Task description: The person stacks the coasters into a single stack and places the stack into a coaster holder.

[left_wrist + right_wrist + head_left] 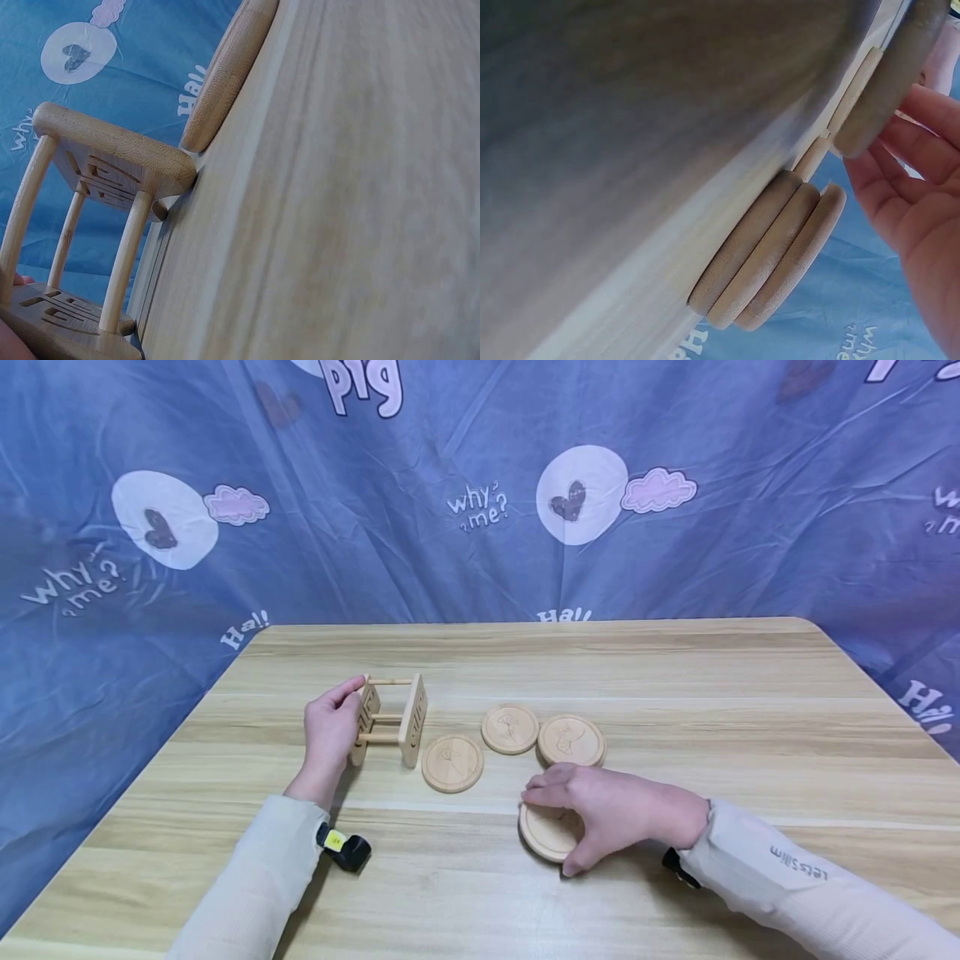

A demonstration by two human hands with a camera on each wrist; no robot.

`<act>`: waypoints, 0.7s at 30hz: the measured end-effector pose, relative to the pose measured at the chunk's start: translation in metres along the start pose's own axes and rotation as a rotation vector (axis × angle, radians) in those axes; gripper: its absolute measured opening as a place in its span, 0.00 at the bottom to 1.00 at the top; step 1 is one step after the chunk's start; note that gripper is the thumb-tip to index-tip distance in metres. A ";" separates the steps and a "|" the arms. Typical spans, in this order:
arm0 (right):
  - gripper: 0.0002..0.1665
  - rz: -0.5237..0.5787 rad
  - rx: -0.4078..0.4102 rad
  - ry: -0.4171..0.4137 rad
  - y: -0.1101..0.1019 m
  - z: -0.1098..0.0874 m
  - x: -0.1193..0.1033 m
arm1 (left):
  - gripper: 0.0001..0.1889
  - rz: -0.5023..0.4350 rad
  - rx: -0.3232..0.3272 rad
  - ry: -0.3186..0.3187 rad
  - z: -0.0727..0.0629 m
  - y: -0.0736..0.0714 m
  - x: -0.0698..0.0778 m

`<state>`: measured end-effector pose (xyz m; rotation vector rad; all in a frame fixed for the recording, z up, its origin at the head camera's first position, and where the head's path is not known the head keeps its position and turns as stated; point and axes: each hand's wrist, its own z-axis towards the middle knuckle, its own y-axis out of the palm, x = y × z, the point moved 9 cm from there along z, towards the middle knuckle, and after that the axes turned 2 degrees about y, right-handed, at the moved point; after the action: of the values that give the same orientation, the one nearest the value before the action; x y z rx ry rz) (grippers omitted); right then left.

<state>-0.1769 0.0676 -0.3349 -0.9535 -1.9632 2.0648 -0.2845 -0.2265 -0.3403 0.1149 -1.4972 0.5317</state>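
My left hand (332, 727) grips the near-left side panel of a small wooden coaster rack (414, 720), two slotted panels joined by thin dowels. The rack stands on the table; in the left wrist view its dowels (126, 262) show up close. My right hand (611, 806) holds a round wooden coaster (546, 833) by its rim, thumb on the near side and fingers on the far side. In the right wrist view this coaster (889, 82) appears edge-on at the fingertips. Just beyond that hand sits a stack of three coasters (769, 255), the top one engraved.
Two single coasters with engraved leaf designs lie flat between the rack and the stack, one nearer the rack (452, 763) and one farther back (510, 729). The wood-grain table (450, 893) ends at a printed blue curtain (420, 560).
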 end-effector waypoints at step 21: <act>0.45 0.009 0.309 0.099 -0.030 0.000 0.012 | 0.17 -0.005 0.002 -0.006 0.000 0.000 0.000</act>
<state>-0.1959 0.0782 -0.3109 -0.9757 -1.5360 2.1939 -0.2844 -0.2262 -0.3405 0.1225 -1.5021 0.5291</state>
